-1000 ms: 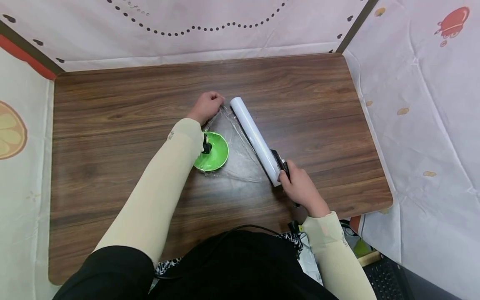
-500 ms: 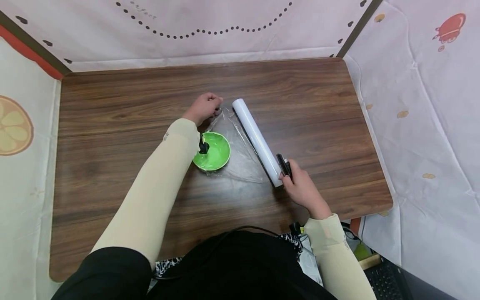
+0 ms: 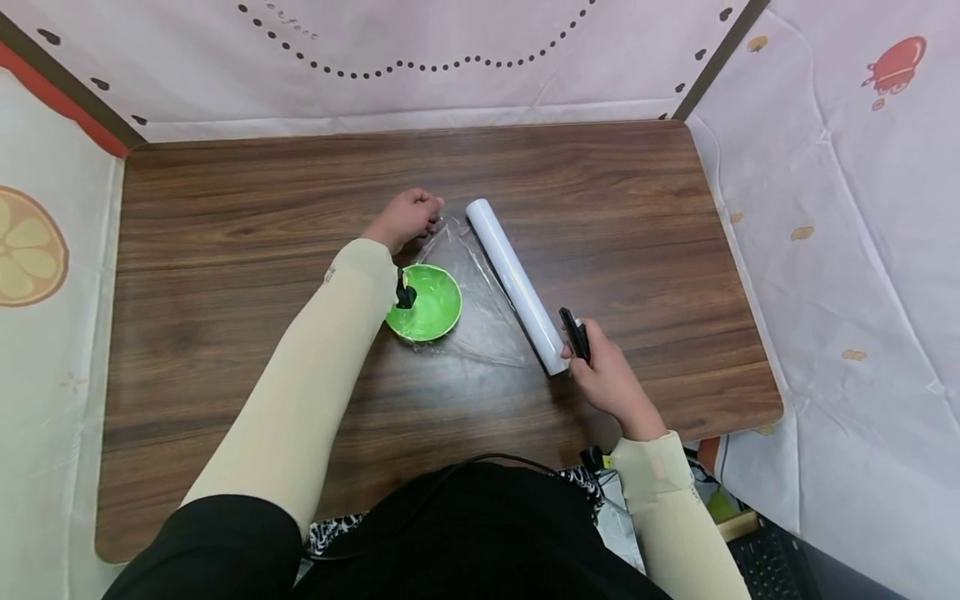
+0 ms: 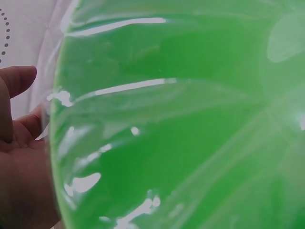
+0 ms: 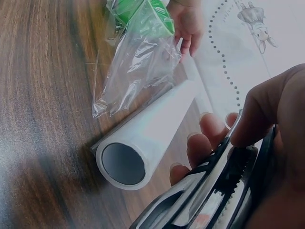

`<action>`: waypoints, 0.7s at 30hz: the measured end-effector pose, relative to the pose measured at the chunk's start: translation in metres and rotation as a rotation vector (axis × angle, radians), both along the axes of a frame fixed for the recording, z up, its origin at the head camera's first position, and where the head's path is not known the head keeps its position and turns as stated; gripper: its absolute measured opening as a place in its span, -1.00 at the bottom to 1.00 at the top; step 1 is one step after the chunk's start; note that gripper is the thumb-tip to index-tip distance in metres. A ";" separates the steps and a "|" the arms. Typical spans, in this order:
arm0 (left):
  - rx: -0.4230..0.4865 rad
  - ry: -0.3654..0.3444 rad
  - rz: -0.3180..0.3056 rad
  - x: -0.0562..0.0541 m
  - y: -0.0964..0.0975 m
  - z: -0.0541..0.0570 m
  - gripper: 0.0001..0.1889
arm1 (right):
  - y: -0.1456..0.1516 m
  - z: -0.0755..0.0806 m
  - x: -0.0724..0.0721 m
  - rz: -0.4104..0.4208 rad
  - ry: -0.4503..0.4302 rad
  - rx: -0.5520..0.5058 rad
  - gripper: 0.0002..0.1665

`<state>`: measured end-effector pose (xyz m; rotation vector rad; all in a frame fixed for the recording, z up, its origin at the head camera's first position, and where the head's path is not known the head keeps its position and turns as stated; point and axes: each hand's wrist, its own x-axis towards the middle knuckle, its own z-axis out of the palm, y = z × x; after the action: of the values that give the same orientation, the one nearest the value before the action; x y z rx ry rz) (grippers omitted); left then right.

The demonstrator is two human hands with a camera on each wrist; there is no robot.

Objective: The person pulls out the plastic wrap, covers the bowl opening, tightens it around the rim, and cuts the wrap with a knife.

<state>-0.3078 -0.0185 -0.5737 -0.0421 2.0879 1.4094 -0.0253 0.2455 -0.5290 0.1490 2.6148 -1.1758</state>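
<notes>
A green bowl (image 3: 442, 307) stands on the table, with clear cling film (image 3: 480, 325) over and beside it. The film runs to a white roll of cling film (image 3: 513, 279) lying slantwise to its right. My left hand (image 3: 408, 218) is beyond the bowl, at the film's far corner. In the left wrist view its thumb (image 4: 21, 78) stands apart from the finger below; contact with the film is unclear. My right hand (image 3: 609, 375) grips a black and silver utility knife (image 5: 209, 186) beside the roll's near end. Its blade cannot be made out.
The brown wooden table (image 3: 247, 217) is bounded by white printed cloth (image 3: 840, 250) at the back and sides. A dark cable (image 3: 495, 456) crosses in front of the body. A black keyboard (image 3: 772, 558) lies below the table at lower right.
My left hand has shifted slightly left, and the film near it hangs slacker. The right hand has turned the utility knife a little away from the roll. The head view has shifted slightly.
</notes>
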 end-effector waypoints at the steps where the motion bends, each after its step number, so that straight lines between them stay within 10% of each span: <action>1: 0.002 -0.002 0.005 0.000 0.000 0.000 -0.68 | 0.000 0.000 0.000 -0.003 -0.002 -0.004 -0.60; 11: -0.009 0.012 0.007 0.003 -0.004 0.002 -0.63 | 0.008 0.006 -0.006 -0.092 0.066 0.002 -0.34; 21: -0.010 -0.009 -0.006 0.005 -0.008 0.004 -0.65 | 0.021 0.002 -0.018 -0.338 0.077 -0.226 -0.50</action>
<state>-0.3024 -0.0269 -0.5700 -0.0463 2.0863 1.3930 -0.0433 0.2662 -0.5273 0.5264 2.5638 -1.6074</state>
